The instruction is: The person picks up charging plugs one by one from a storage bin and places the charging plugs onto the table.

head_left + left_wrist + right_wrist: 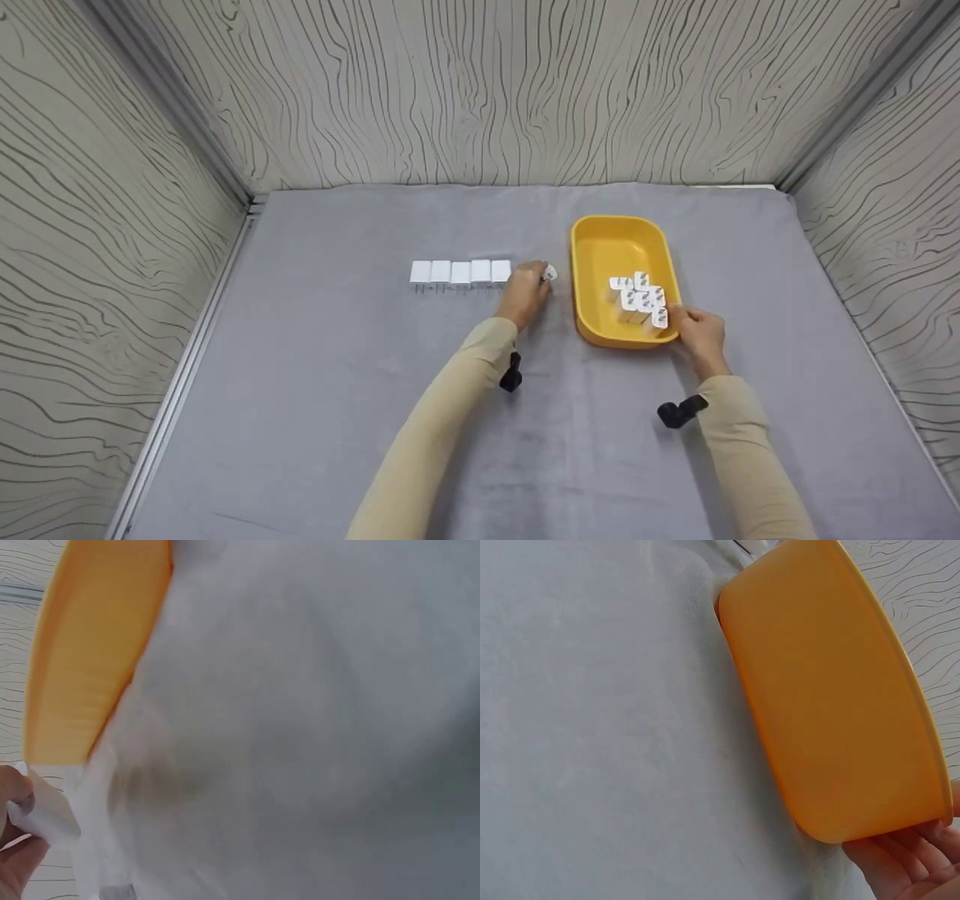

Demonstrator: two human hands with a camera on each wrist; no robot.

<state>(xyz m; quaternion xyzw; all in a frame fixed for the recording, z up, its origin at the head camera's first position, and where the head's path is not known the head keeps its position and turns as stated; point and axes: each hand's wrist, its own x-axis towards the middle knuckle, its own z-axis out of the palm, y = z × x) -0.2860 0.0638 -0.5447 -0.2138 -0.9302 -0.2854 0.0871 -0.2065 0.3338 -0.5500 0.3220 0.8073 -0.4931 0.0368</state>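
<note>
My left hand (524,294) pinches a small white box (46,811) just above the grey cloth, right of a row of white boxes (460,272) standing side by side. In the head view, printed marks show along the row's near side. At its near right corner, my right hand (699,334) grips the yellow bin (611,247). Fingers (900,859) lie along the outside wall in the right wrist view; the thumb is mostly out of frame. Inside the bin, several white boxes (643,301) stand clustered near that corner, dark print on their tops.
A grey cloth (315,390) covers the table. Wood-grain panels (465,90) rise at the back and both sides, with a metal rail (180,360) along the left edge. Black wrist cameras (511,373) sit on both sleeves.
</note>
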